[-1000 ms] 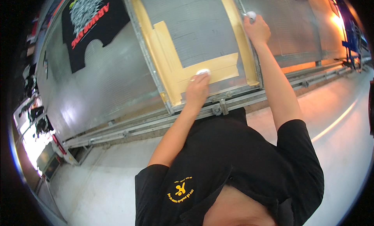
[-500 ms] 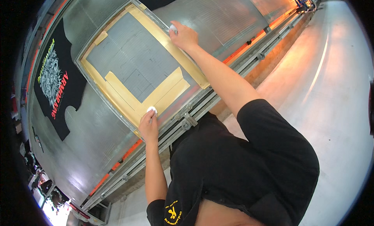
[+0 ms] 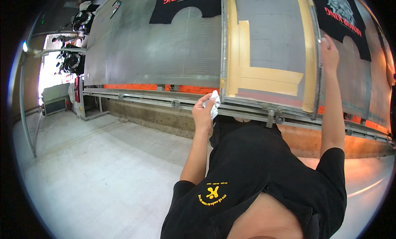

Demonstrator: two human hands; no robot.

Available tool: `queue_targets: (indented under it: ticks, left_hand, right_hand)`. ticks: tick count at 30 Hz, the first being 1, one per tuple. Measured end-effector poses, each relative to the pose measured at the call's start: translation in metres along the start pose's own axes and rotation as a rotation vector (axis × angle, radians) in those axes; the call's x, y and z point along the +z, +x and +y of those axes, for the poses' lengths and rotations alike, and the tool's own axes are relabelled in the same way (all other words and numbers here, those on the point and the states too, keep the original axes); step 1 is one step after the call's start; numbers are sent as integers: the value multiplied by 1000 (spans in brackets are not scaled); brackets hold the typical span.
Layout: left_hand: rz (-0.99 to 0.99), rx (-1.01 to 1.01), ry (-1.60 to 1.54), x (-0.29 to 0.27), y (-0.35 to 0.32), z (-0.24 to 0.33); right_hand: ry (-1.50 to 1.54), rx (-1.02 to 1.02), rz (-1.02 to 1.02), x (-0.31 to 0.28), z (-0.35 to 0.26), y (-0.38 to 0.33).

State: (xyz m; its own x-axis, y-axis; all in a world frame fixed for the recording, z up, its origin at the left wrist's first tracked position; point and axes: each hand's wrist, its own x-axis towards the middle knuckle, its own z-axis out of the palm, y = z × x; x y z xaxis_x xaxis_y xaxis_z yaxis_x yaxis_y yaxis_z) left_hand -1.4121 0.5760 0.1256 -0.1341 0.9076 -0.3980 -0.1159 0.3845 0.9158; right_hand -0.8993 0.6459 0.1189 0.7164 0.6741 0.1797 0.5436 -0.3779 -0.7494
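A screen-printing frame [image 3: 223, 53] with a grey mesh [image 3: 268, 29] lies on the long table in front of me. Yellowish masking tape [image 3: 272, 76] borders the mesh, with extra strips along its left and near sides. Just off the frame's near left corner, my left hand [image 3: 202, 112] is closed on a crumpled white cloth [image 3: 214, 105]. On the opposite side, my right hand [image 3: 330, 55] is at the frame's right edge, its fingers closed with a bit of white [image 3: 321, 40] showing at the tips. What that white piece is, I cannot make out.
Black printed T-shirts [image 3: 187, 10] lie on the translucent table top [image 3: 152, 53] on both sides of the frame. A metal rail [image 3: 165, 99] with clamps runs along the near edge. Motorcycles [image 3: 72, 59] stand far left, by a bright doorway.
My view has swung round to the left. My left hand has come off the taped near corner and lifted clear with the white cloth. My right hand stays by the frame's right side.
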Motion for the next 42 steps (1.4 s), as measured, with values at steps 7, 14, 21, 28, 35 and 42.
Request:
queue_targets:
  ticks: [7,14,21,28,35,42]
  left_hand:
    - [12,42,-2,19,-15,44]
    - [-62,206,430,40,5,94]
    - [-193,458,691,39,31,123]
    - [-304,1082,1134,81,129,81]
    - [-306,1139,1295,135,213,111]
    - [-474,1068,1265,113,183,98]
  right_hand:
    - [89,-76,65,23,-22,-23]
    - [86,109,-10,-11,-80,-27]
    - [-114,74,50,9,-70,-25]
    - [-261,232,-5,8,-87,-22]
    - [-257,204,-17,9,-87,-24]
    - [-265,315,14,3,-95,-24]
